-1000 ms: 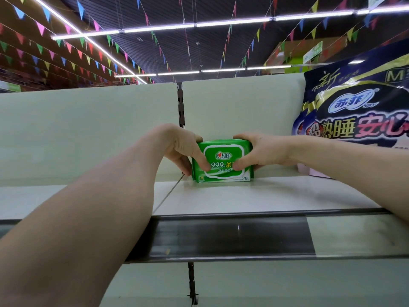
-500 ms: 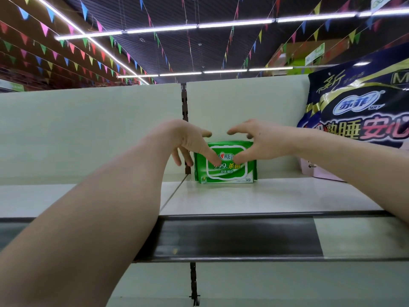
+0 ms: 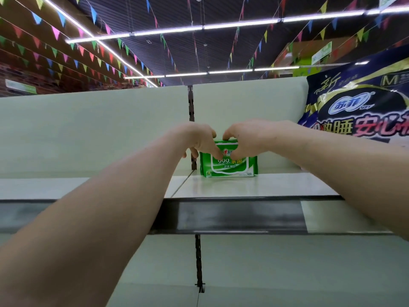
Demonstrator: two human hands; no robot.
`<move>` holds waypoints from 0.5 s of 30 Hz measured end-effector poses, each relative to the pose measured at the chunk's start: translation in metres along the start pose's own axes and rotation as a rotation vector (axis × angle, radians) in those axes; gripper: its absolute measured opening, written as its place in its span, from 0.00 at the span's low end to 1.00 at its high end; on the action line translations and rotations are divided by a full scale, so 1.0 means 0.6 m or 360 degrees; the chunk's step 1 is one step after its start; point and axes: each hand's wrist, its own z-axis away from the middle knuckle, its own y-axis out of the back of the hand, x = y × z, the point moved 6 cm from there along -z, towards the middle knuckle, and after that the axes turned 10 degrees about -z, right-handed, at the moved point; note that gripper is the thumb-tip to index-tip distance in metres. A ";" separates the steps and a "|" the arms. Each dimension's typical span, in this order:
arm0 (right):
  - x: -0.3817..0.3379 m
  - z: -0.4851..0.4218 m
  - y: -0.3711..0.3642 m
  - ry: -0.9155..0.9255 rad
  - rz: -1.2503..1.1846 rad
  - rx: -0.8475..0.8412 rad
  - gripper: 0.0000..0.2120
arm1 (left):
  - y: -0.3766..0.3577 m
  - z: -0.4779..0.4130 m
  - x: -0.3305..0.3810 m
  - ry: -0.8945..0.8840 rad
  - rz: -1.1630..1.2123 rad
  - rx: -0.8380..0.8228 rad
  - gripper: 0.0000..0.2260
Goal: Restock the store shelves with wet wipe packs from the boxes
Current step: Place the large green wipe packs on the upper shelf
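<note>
Shelf bears wet wipe pack — left hand, right hand pinch its top.

Green wipe pack: "99.9", "30". Dark blue bag: "SOFY", "M".

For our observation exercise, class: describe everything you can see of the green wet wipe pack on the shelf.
The green wet wipe pack is soft, glossy plastic with a white-framed label, printed 99.9 and 30. It stands upright on its long edge on the white shelf. The left hand and right hand pinch its top.
</note>
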 end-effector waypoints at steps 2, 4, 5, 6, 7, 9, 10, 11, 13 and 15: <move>-0.020 0.011 0.007 0.0074 -0.0066 0.0033 0.25 | 0.006 0.023 -0.006 0.0020 -0.0005 0.0096 0.35; -0.043 0.024 0.015 0.0171 -0.0131 0.0072 0.24 | 0.013 0.054 -0.013 0.0063 -0.0026 0.0161 0.32; -0.055 0.032 0.020 0.0219 -0.0154 0.0089 0.23 | 0.017 0.072 -0.017 0.0094 -0.0039 0.0189 0.30; -0.067 0.041 0.025 0.0272 -0.0179 0.0110 0.21 | 0.021 0.091 -0.022 0.0130 -0.0047 0.0219 0.28; -0.080 0.049 0.029 0.0329 -0.0212 0.0134 0.20 | 0.026 0.110 -0.027 0.0175 -0.0046 0.0249 0.25; -0.109 0.068 0.037 0.0455 -0.0296 0.0180 0.18 | 0.033 0.152 -0.044 0.0304 -0.0028 0.0304 0.21; -0.125 0.078 0.040 0.0526 -0.0342 0.0196 0.17 | 0.034 0.176 -0.054 0.0386 -0.0021 0.0329 0.20; -0.141 0.089 0.042 0.0599 -0.0389 0.0204 0.17 | 0.035 0.200 -0.063 0.0469 -0.0011 0.0351 0.19; -0.173 0.112 0.041 0.0741 -0.0463 0.0205 0.16 | 0.031 0.252 -0.078 0.0636 0.0022 0.0393 0.17; -0.204 0.138 0.038 0.0873 -0.0521 0.0186 0.15 | 0.026 0.310 -0.090 0.0810 0.0033 0.0425 0.16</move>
